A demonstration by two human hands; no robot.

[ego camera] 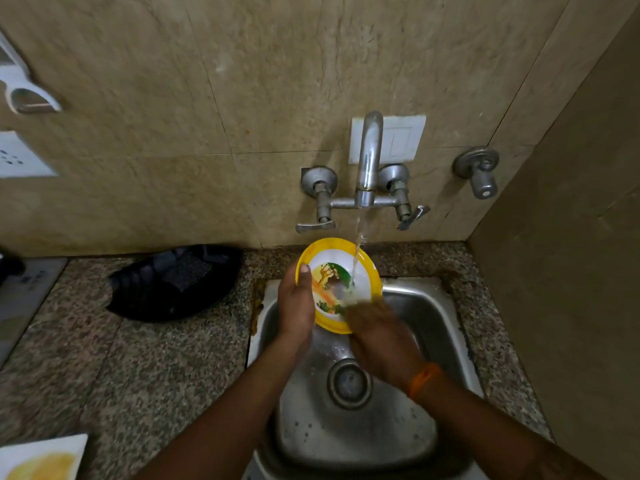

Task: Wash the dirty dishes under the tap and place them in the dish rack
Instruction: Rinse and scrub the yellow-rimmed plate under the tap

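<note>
A small round plate [360, 265] with a yellow rim and a white, green and orange picture is held tilted over the steel sink [429, 306]. Water runs from the wall tap [369, 157] onto its face. My left hand [296, 303] grips the plate's left edge, thumb on the rim. My right hand [377, 336], blurred by motion, lies on the plate's lower right face; whether it holds a sponge I cannot tell. A black dish rack [173, 282] sits on the counter to the left of the sink.
A square white plate with yellow residue [41, 459] lies at the counter's lower left corner. The granite counter [156, 368] surrounds the sink. A second wall valve [479, 171] sticks out to the right of the tap, with a side wall close by on the right.
</note>
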